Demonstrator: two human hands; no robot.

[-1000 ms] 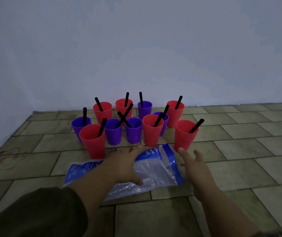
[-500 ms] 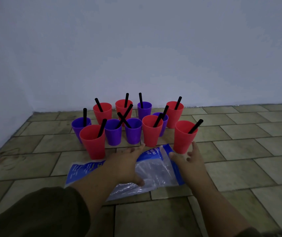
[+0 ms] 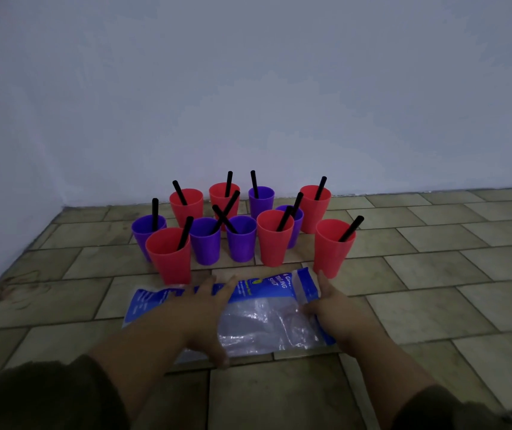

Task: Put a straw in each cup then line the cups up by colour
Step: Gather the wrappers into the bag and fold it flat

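Observation:
Several red and purple plastic cups stand in a mixed cluster on the tiled floor, each holding a black straw. The nearest red cup on the left (image 3: 170, 254) and the red cup on the right (image 3: 333, 247) flank two purple cups (image 3: 205, 240) (image 3: 241, 238) and another red one (image 3: 274, 236). In front of them lies a clear and blue plastic bag (image 3: 264, 308). My left hand (image 3: 200, 308) rests flat on the bag's left part, fingers spread. My right hand (image 3: 333, 305) lies on the bag's right edge, just below the right red cup.
A pale wall rises right behind the cups and along the left side, forming a corner. Beige floor tiles (image 3: 434, 259) stretch out to the right of the cluster and toward me.
My right hand has slid left and down from beside the right red cup onto the bag's right edge. My left hand has stayed on the bag, drawing back slightly.

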